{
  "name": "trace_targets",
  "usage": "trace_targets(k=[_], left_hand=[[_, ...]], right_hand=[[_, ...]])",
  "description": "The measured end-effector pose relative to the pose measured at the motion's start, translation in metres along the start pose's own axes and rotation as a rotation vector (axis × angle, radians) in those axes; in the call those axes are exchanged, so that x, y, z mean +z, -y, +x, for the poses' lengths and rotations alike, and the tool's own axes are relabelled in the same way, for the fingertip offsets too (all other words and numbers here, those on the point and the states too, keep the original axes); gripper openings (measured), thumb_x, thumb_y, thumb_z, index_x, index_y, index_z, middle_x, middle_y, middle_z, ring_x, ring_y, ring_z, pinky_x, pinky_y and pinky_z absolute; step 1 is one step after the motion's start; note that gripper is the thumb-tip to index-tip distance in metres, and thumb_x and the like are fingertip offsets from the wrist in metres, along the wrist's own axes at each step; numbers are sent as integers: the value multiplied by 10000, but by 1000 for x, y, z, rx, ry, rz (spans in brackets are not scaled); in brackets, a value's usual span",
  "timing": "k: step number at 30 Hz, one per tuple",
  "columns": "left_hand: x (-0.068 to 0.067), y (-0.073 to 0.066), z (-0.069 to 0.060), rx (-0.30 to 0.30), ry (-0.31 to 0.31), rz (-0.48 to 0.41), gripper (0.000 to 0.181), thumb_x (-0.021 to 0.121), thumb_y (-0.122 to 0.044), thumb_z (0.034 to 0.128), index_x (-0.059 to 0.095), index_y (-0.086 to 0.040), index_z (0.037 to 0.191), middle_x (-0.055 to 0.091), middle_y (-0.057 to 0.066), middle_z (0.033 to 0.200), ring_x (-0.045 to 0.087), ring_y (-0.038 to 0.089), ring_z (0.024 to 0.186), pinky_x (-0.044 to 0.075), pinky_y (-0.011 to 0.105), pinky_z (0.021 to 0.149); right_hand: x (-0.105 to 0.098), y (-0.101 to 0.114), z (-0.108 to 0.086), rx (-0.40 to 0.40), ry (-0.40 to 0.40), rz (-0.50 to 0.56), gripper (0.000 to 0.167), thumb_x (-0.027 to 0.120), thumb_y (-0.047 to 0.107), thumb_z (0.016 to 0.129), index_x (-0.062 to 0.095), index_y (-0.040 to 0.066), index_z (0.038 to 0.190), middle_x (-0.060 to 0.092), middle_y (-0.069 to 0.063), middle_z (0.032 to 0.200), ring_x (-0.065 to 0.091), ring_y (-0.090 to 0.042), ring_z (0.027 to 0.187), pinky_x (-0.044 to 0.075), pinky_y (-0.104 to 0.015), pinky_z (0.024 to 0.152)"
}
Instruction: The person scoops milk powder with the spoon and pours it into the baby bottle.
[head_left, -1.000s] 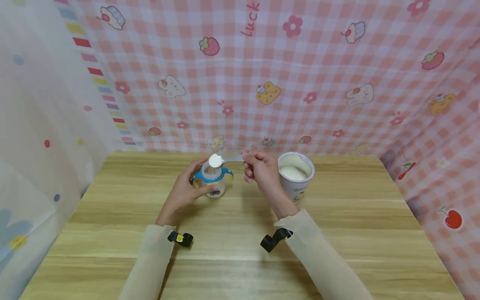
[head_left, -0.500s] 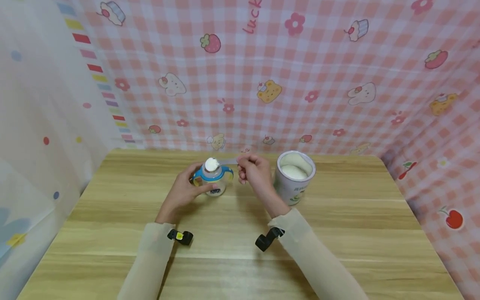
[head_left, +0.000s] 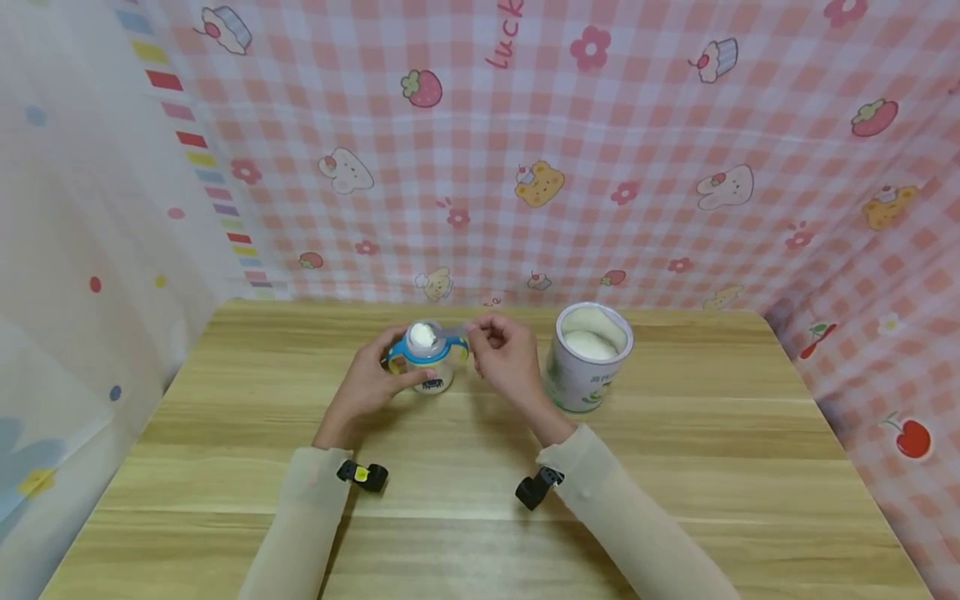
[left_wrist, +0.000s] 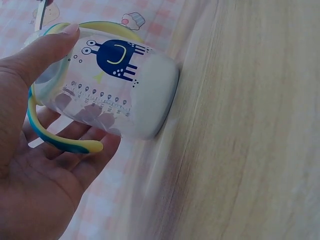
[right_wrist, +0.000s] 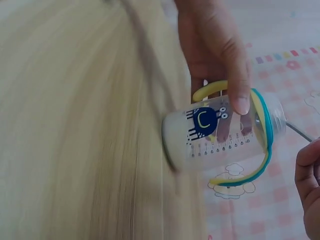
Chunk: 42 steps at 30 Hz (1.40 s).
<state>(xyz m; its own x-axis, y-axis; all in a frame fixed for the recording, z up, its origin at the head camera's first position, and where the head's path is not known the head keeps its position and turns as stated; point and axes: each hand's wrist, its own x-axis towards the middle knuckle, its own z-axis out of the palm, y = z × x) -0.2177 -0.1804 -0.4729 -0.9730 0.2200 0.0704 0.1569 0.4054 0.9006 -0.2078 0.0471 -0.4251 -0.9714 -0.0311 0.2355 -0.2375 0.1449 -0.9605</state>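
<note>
My left hand [head_left: 365, 379] holds a clear baby bottle [left_wrist: 110, 95] with blue-and-yellow side handles, its thumb laid across the front. Upright on the table, the uncapped bottle has a dark cartoon creature and measuring marks on it, and white contents at the bottom. My right hand [head_left: 512, 360] pinches the handle of a spoon [right_wrist: 299, 131]. White powder [head_left: 423, 335] is heaped on the spoon's bowl, which is at the bottle's mouth. Just right of my right hand stands an open can [head_left: 585, 385], partly filled with white powder.
The wooden table [head_left: 450, 533] ends at the back against a pink checked cloth [head_left: 480, 125] with cartoon prints. A white dotted cloth [head_left: 90, 208] hangs on the left. Each wrist wears a black camera.
My right hand has moved left and the spoon has lowered, bringing the powder from above the bottle down into its mouth. My left hand and the bottle have stayed about where they were.
</note>
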Motion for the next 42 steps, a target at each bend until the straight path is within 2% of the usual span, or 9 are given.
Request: trace_targets(k=[6,9,12,20,26,29,32,38,42], left_hand=[[-1,1,-1,10,-2,5,707,867,-346,838,538,-231,1453,604,63,1446,533,288,1351,444,564,1139],[0,1,0,16,3,3,711,864,-323,845,529,-213,1463,602,76,1444,534,296,1349,438,568,1145],[0,1,0,17,9,-5,712,858,-294,853,520,-197,1472,601,85,1441,539,302,1343,436,564,1154],[1,0,0,4,7,-12,689,850,-267,862,524,-201,1465,593,81,1449,516,297,1376,407,581,1179],[1,0,-1,0,9,-16,676,850,-297,861,532,-229,1454,603,59,1438,523,283,1367,422,565,1170],[1,-1,-1,-13,10,-12,676,849,-326,860,532,-249,1451,602,44,1441,521,275,1369,429,563,1166],[1,-1,-2,-29,11,-17,699,854,-353,852,524,-260,1460,593,44,1452,523,280,1365,427,567,1168],[1,-1,-2,-42,5,-13,720,856,-382,844,514,-277,1469,553,50,1503,493,297,1400,422,583,1170],[1,-1,-2,-45,3,-6,714,854,-399,842,517,-289,1462,553,43,1503,491,296,1403,423,583,1170]], right_hand=[[-3,-2,-1,-320,11,-253,138,679,128,994,741,27,924,709,-69,749,596,-98,610,498,-170,519],[-5,-3,-3,-476,35,-336,122,670,113,997,736,32,935,698,-54,752,562,-80,597,477,-169,515],[-7,-3,-5,-594,56,-401,108,664,104,999,728,38,942,685,-43,770,542,-76,603,467,-175,520],[-9,-3,-9,-784,139,-498,80,639,42,994,708,14,964,648,-62,842,540,-86,644,472,-157,549],[-10,0,-11,-951,157,-680,52,631,19,968,681,34,974,590,-58,807,508,-95,573,438,-166,503],[-10,4,-13,-1000,168,-768,83,625,-25,918,657,46,945,576,-61,799,510,-102,569,454,-173,501],[-10,8,-16,-1011,196,-833,163,619,-77,854,661,49,948,580,-58,807,534,-109,616,491,-173,522],[-10,13,-20,-970,274,-897,288,606,-117,834,696,54,1048,619,-66,873,585,-120,712,541,-175,571],[-10,13,-22,-955,273,-903,306,599,-131,819,693,55,1043,600,-60,852,557,-115,680,509,-170,533]])
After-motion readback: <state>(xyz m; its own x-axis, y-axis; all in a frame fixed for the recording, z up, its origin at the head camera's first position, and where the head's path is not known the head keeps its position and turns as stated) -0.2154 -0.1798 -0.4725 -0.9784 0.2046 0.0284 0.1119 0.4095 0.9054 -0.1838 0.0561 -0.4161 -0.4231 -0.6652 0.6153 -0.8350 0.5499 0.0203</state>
